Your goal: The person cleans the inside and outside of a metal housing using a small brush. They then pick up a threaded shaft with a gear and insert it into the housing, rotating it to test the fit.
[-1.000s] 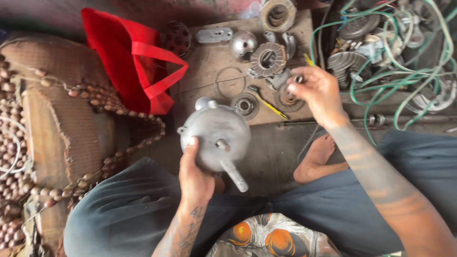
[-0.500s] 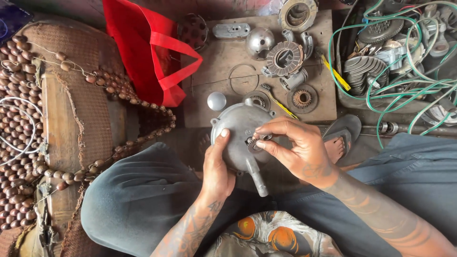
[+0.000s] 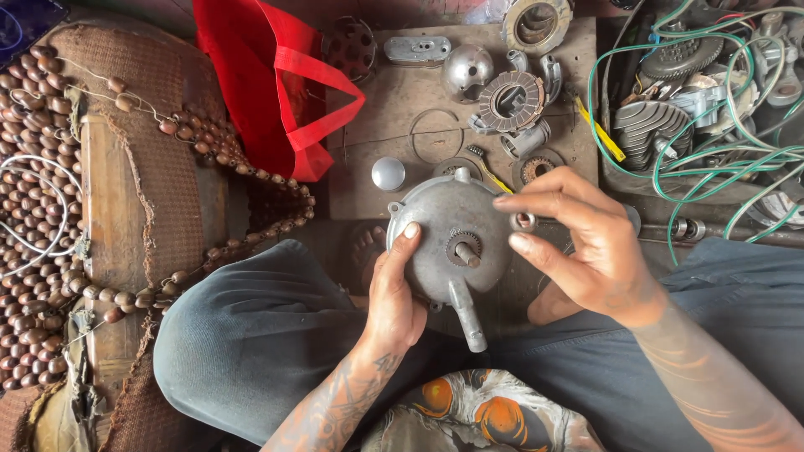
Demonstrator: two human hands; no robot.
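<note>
Left hand (image 3: 392,293) grips the round grey metal housing (image 3: 444,230) from below, thumb pressed on its face, apparently to steady it with its geared shaft (image 3: 463,249) facing up. Right hand (image 3: 586,247), just right of the housing, pinches a small ring-shaped part (image 3: 524,221) between thumb and forefinger beside the rim.

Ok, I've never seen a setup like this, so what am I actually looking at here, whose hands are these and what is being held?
This is one view from a camera worn on a seated person's head, looking down at their own bare hands. The left hand grips a round grey metal housing with a short shaft and a small gear at its middle. The right hand pinches a small metal ring between thumb and forefinger beside the housing. Beyond lies a wooden board with loose metal parts, a red bag to the left and green wires to the right.
</note>
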